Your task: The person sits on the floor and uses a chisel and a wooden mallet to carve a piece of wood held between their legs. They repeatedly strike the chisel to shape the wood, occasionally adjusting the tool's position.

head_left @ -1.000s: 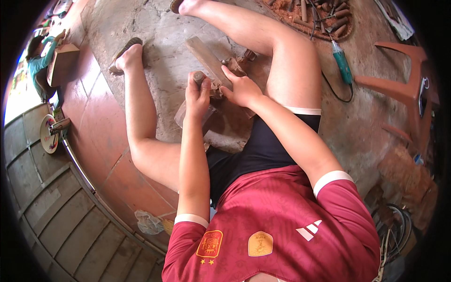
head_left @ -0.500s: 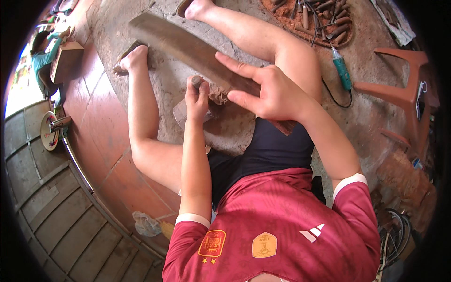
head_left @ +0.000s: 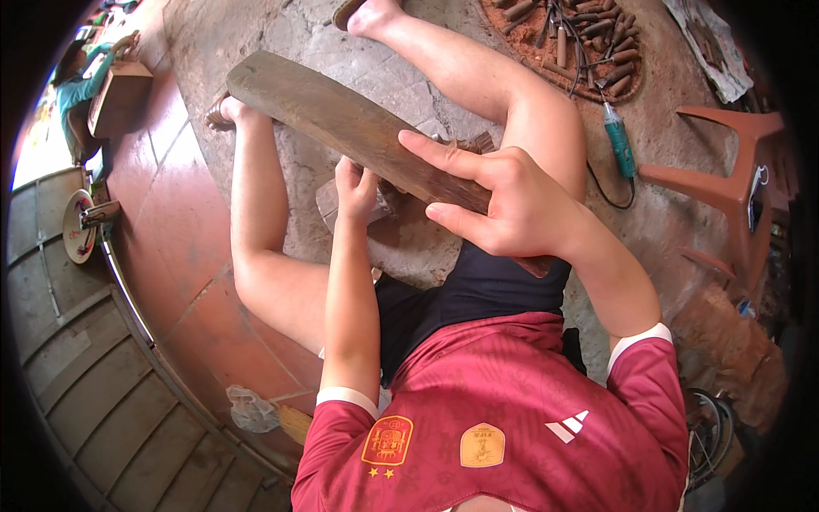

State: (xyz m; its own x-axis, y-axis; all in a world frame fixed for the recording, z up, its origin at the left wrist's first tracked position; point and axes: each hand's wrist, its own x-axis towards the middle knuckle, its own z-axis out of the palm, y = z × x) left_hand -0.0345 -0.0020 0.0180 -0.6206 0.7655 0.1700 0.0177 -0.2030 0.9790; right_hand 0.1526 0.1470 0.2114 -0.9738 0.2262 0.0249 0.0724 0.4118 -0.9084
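Above the concrete floor (head_left: 247,30), between the person's legs (head_left: 258,192), a long, flat, grey-brown wooden board (head_left: 345,119) slants, clasped in the right hand (head_left: 516,200). It now covers the tool handle seen earlier at the curled left hand (head_left: 356,192); I can't tell what that one holds.

The bar (head_left: 341,115) is grey-brown, the shirt (head_left: 512,384) crimson with white cuffs (head_left: 345,398), the power tool (head_left: 619,145) green.

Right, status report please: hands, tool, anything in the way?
Right hand gripping long, flat brown wooden bat. Left hand partly hidden behind it, hold unclear. Bat obstructing view.
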